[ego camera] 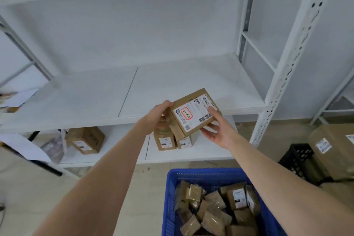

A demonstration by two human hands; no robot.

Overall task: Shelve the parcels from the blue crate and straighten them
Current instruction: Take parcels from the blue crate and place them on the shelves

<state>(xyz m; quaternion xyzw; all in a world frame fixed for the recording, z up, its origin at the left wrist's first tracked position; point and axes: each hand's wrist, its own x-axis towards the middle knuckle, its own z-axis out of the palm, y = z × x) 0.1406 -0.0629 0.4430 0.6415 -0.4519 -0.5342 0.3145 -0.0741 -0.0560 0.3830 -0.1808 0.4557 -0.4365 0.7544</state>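
Observation:
I hold a small brown cardboard parcel (pixel 193 113) with a white shipping label, tilted, just in front of the middle white shelf's (pixel 95 101) front edge. My left hand (pixel 160 114) grips its left side and my right hand (pixel 216 130) grips its right and lower edge. Below, the blue crate (pixel 172 188) holds several more brown parcels (pixel 214 209) lying jumbled. On the lower shelf (pixel 201 151), two small parcels (pixel 172 140) stand side by side behind my hands, partly hidden.
Another brown box (pixel 86 140) and a clear bag (pixel 53 147) sit on the lower shelf at the left. Papers (pixel 17 97) lie at the far left. A black crate (pixel 297 159) and a large carton (pixel 333 149) stand at the right, beside the white upright (pixel 287 63).

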